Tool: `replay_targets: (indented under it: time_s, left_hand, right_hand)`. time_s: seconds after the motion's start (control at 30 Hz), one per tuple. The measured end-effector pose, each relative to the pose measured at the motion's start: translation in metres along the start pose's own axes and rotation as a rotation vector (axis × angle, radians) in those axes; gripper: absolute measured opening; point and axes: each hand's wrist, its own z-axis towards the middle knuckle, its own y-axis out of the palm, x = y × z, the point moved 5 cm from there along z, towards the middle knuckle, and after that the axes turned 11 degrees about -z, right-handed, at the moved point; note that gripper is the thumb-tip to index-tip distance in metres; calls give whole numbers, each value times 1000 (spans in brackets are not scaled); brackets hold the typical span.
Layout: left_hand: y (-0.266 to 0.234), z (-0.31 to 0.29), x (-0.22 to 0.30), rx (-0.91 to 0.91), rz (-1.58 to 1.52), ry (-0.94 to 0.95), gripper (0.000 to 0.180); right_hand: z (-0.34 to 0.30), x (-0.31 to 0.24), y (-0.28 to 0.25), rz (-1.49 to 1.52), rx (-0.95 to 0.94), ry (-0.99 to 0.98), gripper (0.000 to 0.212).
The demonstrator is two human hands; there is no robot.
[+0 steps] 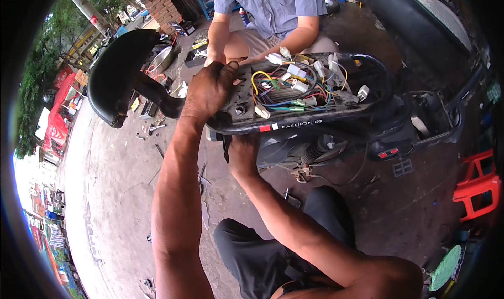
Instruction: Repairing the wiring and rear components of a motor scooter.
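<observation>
My left hand (211, 89) is curled over the left end of a scooter's black rear rack (239, 126), next to the bent arm of a black padded backrest (113, 70). Under that same end, my right hand (244, 151) reaches up below the rail, its fingers hidden behind the bodywork. Inside the rack's loop lies a tangle of coloured wires (286, 91) with several white connectors. Across the scooter sits a person in a blue-grey shirt (270, 7), whose hand (215, 56) is close behind my left hand.
The black scooter seat (415, 26) is raised at the upper right. A shock absorber (315, 151) shows beneath the rack. Small tools and parts (152, 126) lie on the concrete at left. A red plastic stool (478, 186) and a green round top (445, 267) are at right.
</observation>
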Motion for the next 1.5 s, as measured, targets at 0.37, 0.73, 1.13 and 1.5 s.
replay_targets:
  time_s: [0.37,0.73,1.13,1.5]
  left_hand:
    - [5,3,-6,-102,218,141,53]
    - [4,2,-3,-70,157,63,50]
    - [-1,12,-7,-140,160,29,64]
    - [6,24,-42,-62,154,269,64]
  right_hand:
    - [37,38,-186,246,163,-190,31]
    - [157,114,-183,-338,-297,-109,33]
    - [29,38,-200,396,71,-591,15]
    - [-11,28,23,1639,-344,683,22]
